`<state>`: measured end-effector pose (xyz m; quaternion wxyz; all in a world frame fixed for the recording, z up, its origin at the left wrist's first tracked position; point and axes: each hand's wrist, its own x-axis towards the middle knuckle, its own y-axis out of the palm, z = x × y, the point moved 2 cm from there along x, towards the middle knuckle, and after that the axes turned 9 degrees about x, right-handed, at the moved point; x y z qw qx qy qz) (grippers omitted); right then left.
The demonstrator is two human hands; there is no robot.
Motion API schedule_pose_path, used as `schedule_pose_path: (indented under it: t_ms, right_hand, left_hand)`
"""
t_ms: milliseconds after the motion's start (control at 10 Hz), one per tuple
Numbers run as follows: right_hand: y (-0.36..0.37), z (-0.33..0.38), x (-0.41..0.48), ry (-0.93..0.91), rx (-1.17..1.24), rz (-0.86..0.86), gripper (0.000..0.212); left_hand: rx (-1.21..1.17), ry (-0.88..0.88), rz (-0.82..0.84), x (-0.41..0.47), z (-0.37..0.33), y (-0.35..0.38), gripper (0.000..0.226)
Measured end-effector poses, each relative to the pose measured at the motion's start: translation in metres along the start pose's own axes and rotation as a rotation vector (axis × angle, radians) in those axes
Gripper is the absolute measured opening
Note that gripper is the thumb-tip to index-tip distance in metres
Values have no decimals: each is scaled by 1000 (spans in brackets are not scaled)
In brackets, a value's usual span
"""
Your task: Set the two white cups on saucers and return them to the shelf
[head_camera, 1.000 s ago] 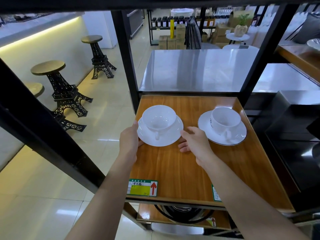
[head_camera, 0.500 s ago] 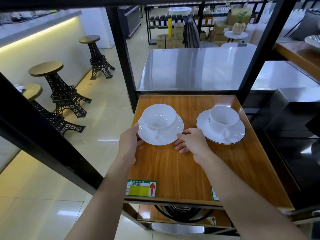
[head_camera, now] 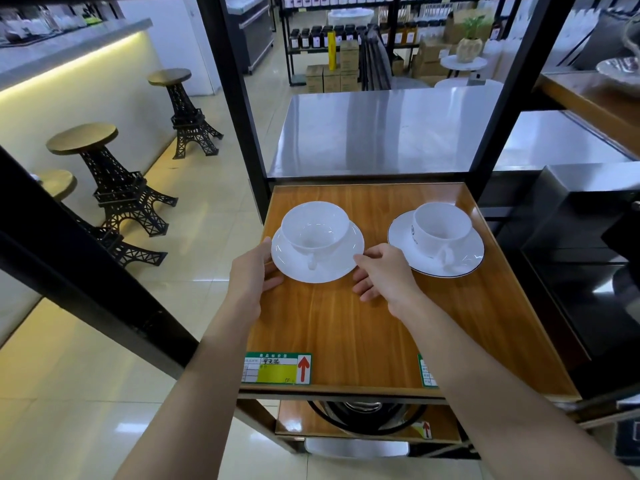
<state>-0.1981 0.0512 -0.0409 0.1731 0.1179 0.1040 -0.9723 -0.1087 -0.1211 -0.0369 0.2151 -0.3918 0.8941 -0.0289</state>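
Two white cups stand on white saucers on the wooden shelf (head_camera: pixel 346 327). The left cup (head_camera: pixel 314 226) sits on a plain saucer (head_camera: pixel 332 268), with its handle towards me. My left hand (head_camera: pixel 251 275) holds this saucer's left rim, thumb on top. My right hand (head_camera: pixel 384 271) pinches the same saucer's right rim, its other fingers resting on the wood. The right cup (head_camera: pixel 442 226), with a small dark logo, sits on a dark-rimmed saucer (head_camera: pixel 464 261), apart from both hands.
Black uprights (head_camera: pixel 239 109) frame the shelf at the back left and at the back right (head_camera: pixel 502 98). A steel table (head_camera: pixel 381 129) lies behind. A black appliance (head_camera: pixel 588 244) stands to the right. Price tags (head_camera: pixel 277 368) mark the front edge. Tower-shaped stools (head_camera: pixel 114 188) stand left.
Both hands stay on the left saucer's rim and the two cups keep their places. Only my view has shifted slightly.
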Motion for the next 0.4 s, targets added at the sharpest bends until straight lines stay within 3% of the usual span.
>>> schedule_pose_path:
  t_ms: [200,400]
  right_hand:
    - [-26,5,-24,-138,-65,-78,25]
    - [-66,24,-84,-276,-109,17,15]
  left_hand:
    - [296,216,-80,-11,-6,-2,31]
    - [446,486,-207,-60,-18,-6,50]
